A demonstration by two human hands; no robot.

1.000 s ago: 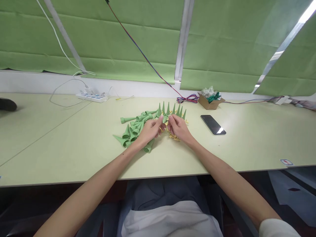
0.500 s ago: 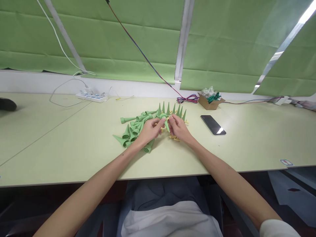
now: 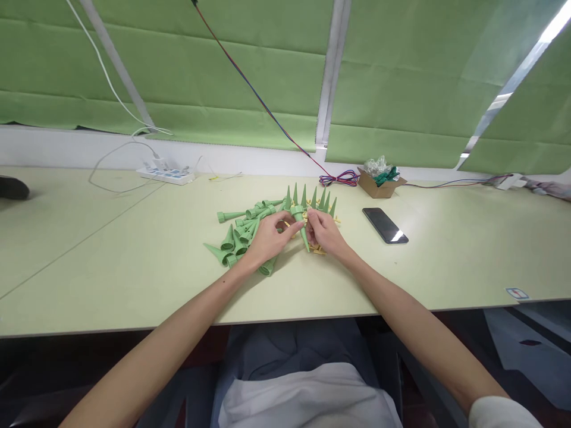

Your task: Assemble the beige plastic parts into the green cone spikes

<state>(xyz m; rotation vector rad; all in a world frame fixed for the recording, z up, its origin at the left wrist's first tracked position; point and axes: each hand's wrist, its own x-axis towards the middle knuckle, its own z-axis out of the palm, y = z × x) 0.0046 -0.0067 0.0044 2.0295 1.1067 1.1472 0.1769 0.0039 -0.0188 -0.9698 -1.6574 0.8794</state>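
Note:
A green plastic watering spike (image 3: 305,239), its point tilted down toward me, is held in my left hand (image 3: 273,236), the thumb pressed across it. My right hand (image 3: 328,233) is beside the spike, its fingers pinched together near the capped end. Whatever they pinch is too small and hidden to make out. Left of my hands lies a loose pile of green spikes (image 3: 241,238). Several more spikes (image 3: 323,201) stand upright in a row behind my fingers. Small yellow plastic pieces (image 3: 317,249) lie under and around my right hand, partly covered by it.
A black phone (image 3: 385,225) lies to the right. Behind it, a small cardboard box (image 3: 379,189) holds clear plastic and green material, beside a coiled red and blue cable (image 3: 339,178). A white power strip (image 3: 167,174) sits at the back left. The table's front edge (image 3: 294,321) runs before me.
The spike in my left hand has turned, its point now lower and its capped end more side-on. My left thumb has shifted slightly right along it. My right hand stays close beside it.

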